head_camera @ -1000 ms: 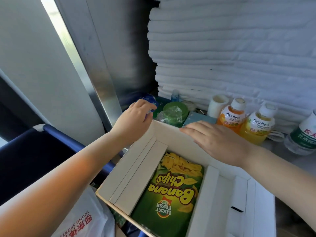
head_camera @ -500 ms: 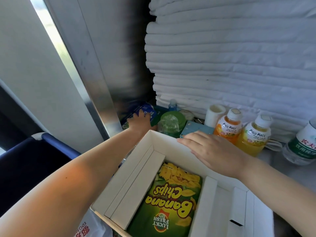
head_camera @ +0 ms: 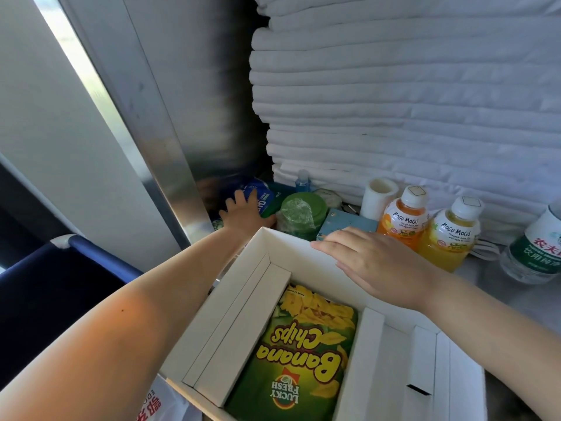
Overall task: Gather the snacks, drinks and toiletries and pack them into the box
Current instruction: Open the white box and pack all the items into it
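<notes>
The person's left hand [head_camera: 243,212] is reaching past the far left corner of the white cardboard box [head_camera: 274,243], fingers spread wide and lying against a blue printed packet [head_camera: 261,196] wedged in the corner beside the brushed metal panel [head_camera: 170,165]. Whether the fingers are gripping the packet cannot be told.

The right hand [head_camera: 376,265] is lying flat, palm down and fingers loosely extended, over the far rim of the box, holding nothing. Inside the box a green and yellow bag of banana chips [head_camera: 303,357] is lying flat on the bottom between folded white inner flaps.

Behind the box, against a stack of folded white towels [head_camera: 394,101], the remaining things are standing in a row: a small blue-capped clear bottle [head_camera: 302,179], a round green container under crinkled clear wrap [head_camera: 299,212], a pale blue flat carton [head_camera: 343,221] partly hidden by the right hand's fingertips, a white cylindrical roll [head_camera: 378,194], an orange Mogu Mogu juice bottle [head_camera: 405,218], a yellow Mogu Mogu juice bottle [head_camera: 453,235] just beside it, and a clear water bottle with a green label [head_camera: 534,250] at the right edge.
</notes>
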